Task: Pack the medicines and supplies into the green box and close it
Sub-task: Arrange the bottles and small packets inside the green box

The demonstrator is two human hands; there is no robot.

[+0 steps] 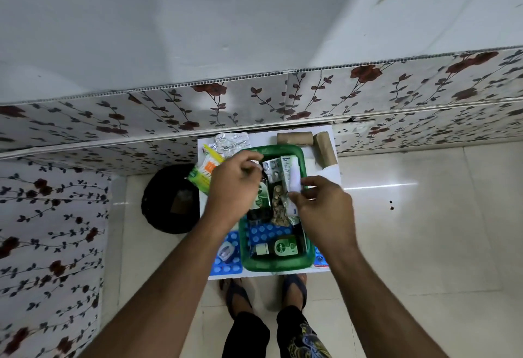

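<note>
The green box (254, 265) stands open on a small white table (335, 176). Inside lie a green antiseptic bottle (278, 247), a blue blister strip (268, 234), a strip of brown tablets (278, 204), a silver blister pack (272, 169) and a white medicine carton (287, 168). My left hand (233, 187) hovers over the box's left side with fingers curled; whether it pinches anything is unclear. My right hand (322, 209) pinches a white paper slip (295, 180) over the box's right side.
Two brown bandage rolls (294, 138) (325, 149) lie at the table's back right. A silver foil strip (230, 142) and orange-green packets (205, 172) lie back left. Blue blister sheets (226, 261) rest front left. A black bin (169, 199) stands left of the table. My feet are below.
</note>
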